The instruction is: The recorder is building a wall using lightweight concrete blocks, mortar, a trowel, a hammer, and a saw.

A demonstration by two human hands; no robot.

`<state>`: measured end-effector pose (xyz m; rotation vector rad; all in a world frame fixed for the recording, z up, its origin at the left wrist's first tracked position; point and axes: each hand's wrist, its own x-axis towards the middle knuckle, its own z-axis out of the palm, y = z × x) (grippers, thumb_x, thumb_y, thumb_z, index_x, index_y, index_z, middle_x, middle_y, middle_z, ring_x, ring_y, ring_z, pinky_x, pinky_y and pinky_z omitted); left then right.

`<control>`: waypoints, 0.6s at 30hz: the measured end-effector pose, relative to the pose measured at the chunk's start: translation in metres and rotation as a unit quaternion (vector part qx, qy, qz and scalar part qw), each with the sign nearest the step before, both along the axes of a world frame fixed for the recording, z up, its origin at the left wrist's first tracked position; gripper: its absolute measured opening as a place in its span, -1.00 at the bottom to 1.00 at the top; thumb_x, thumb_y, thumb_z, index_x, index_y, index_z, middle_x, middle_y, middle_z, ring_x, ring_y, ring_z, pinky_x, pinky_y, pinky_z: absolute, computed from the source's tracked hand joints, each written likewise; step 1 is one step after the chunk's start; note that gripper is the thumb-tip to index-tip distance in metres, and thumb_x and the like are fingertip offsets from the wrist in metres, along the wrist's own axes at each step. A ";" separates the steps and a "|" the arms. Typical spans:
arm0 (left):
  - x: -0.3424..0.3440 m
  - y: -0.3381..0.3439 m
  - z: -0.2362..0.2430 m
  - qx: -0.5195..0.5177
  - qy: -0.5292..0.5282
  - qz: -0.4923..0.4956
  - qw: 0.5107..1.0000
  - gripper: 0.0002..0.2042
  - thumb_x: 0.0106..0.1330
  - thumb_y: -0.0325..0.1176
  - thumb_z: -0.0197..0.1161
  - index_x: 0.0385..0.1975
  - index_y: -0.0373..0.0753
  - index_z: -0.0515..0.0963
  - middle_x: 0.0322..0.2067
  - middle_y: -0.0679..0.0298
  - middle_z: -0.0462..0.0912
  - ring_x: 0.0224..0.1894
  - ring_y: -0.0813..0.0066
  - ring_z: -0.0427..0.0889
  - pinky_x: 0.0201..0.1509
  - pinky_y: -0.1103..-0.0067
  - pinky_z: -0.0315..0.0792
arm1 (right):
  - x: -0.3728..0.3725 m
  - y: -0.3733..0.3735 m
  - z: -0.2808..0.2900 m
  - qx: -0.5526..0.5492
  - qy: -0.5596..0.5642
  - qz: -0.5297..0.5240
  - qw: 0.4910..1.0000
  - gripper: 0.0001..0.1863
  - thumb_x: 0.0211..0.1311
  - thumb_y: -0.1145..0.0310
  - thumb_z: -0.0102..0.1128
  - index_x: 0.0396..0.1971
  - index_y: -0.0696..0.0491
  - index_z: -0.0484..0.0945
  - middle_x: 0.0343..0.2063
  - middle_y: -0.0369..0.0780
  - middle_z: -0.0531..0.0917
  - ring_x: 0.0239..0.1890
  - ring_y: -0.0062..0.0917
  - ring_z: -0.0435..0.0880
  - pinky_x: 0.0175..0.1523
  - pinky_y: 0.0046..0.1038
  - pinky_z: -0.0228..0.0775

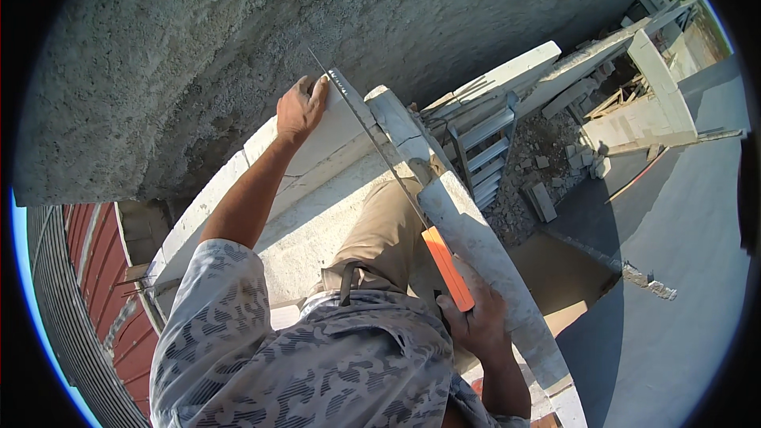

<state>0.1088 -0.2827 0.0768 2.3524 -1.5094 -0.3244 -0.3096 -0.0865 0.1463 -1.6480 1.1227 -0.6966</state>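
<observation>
The right hand [480,321] was wrapped round the orange-handled handsaw [449,269], which pointed to eleven o'clock, its far end near the left hand [301,109], half open on the white block [321,143].

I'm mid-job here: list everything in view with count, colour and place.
Saw: 1, orange handle, centre.
Blocks: several, whitish, around the person.
Ladder: 1, silvery grey, right of the blocks.
Rubble: many pieces, grey, beyond the ladder.
Rough wall: 1, grey, top.
Sheeting: count unclear, red, left.
Corrugated sheeting: count unclear, grey, far left.
Trousers: 1 pair, beige, centre.
Shirt: 1, patterned grey-white, bottom.
Left hand: 1, bare, on a block.
Right hand: 1, bare, around the saw's handle.
</observation>
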 end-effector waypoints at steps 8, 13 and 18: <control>-0.004 0.002 -0.002 -0.048 -0.002 -0.011 0.999 -0.43 0.41 0.18 0.10 -0.08 -0.33 0.63 -0.22 -0.11 0.71 -0.09 -0.12 0.69 0.02 0.26 0.50 | 0.001 0.007 -0.013 -0.040 0.005 0.023 0.999 -0.34 0.26 0.31 0.38 0.31 0.18 0.36 0.06 0.14 0.64 -0.01 0.05 0.73 0.04 -0.14 0.62; -0.004 0.001 0.003 -0.020 0.004 -0.003 1.000 -0.43 0.41 0.19 0.13 -0.05 -0.30 0.66 -0.19 -0.06 0.75 -0.07 -0.07 0.72 0.06 0.26 0.52 | 0.002 0.006 -0.010 -0.040 0.003 0.018 0.999 -0.35 0.28 0.29 0.36 0.31 0.18 0.36 0.07 0.13 0.64 0.01 0.04 0.72 0.05 -0.14 0.62; -0.005 0.002 0.004 -0.012 0.008 -0.005 1.000 -0.43 0.42 0.19 0.12 -0.09 -0.30 0.66 -0.26 -0.06 0.75 -0.11 -0.09 0.72 0.04 0.24 0.52 | 0.002 0.005 -0.007 -0.033 0.015 0.024 0.999 -0.37 0.29 0.32 0.33 0.30 0.19 0.36 0.06 0.12 0.64 -0.01 0.03 0.73 0.04 -0.14 0.62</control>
